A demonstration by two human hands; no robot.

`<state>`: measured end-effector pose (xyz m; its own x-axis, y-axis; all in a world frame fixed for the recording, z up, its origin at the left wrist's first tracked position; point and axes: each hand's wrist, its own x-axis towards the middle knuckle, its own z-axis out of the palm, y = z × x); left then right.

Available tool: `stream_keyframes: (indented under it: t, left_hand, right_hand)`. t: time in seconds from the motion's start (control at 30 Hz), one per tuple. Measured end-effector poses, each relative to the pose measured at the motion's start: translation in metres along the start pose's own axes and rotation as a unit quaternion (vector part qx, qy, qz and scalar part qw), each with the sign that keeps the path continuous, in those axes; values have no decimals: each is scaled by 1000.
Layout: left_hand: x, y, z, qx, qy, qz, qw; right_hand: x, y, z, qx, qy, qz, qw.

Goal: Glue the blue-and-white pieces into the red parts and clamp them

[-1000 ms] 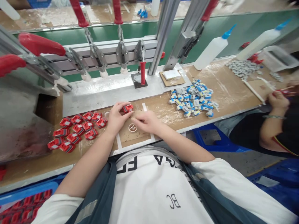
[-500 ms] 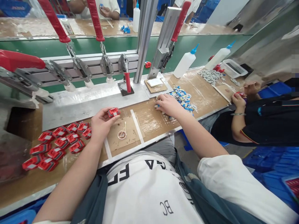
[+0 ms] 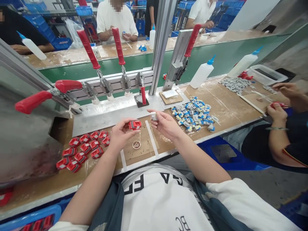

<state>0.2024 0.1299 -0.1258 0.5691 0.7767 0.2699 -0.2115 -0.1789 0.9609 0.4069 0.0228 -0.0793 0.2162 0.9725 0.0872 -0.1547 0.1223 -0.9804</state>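
My left hand is closed on a red and grey plastic part, held above the bench. Across from it, my right hand pinches a small whitish-grey block between thumb and fingers. A gap separates the two parts. Below my left hand, a small round dish with a thin stick in it stands on a brown board. Several more red and grey parts lie to the left. A heap of small blue, white and grey pieces lies to the right of my right hand.
Toggle clamps with red handles stand on a metal frame behind my hands. A white squeeze bottle is at the back right. At the far right, a co-worker's hand holds a red part near grey pieces.
My right hand has come left from the heap of small pieces, now with a whitish-grey block in its fingers. My left hand still holds the red part. The camera view has shifted.
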Motion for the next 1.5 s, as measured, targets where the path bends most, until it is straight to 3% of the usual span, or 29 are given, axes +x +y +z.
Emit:
stream_keyframes:
  t: [0.13, 0.27, 0.37, 0.5, 0.6, 0.7, 0.9, 0.97, 1.07, 1.17, 1.27, 1.4, 1.5]
  left_hand:
    - [-2, 5, 0, -4, -6, -2, 1000]
    - [1, 8, 4, -20, -12, -12, 1000]
    - [5, 11, 8, -16, -22, -11, 1000]
    - [12, 11, 10, 3, -38, -12, 999]
    - [17, 5, 11, 12, -36, -14, 999]
    - [23, -5, 13, 3, -33, -22, 999]
    - [49, -14, 14, 70, -21, 29, 997]
    - [63, -18, 14, 112, -17, 54, 992]
    - [83, -28, 17, 129, 0, 61, 990]
    - [96, -41, 24, 117, 31, 49, 991]
    - [101, -48, 30, 105, 40, 36, 993]
    - [101, -54, 31, 84, 0, 16, 996]
    - [103, -57, 26, 81, -3, -11, 997]
  right_hand:
    - [-3, -4, 8, 12, -8, 8, 1000]
    - [-6, -1, 5, -97, 32, -43, 994]
    - [-6, -3, 4, -209, 44, -124, 969]
    - [-3, -7, 1, -347, 10, -205, 915]
    - [4, -7, -5, -408, -16, -234, 882]
    - [14, -2, -14, -427, -29, -234, 873]
    - [41, 28, -23, -365, 21, -187, 912]
    - [51, 43, -20, -283, 56, -130, 949]
    - [66, 59, -17, -80, 99, -15, 992]
    - [77, 62, -16, 77, 104, 45, 991]
    - [80, 57, -16, 146, 81, 62, 984]
    - [76, 55, -13, 166, 35, 93, 981]
    - [75, 52, -16, 85, 46, 124, 988]
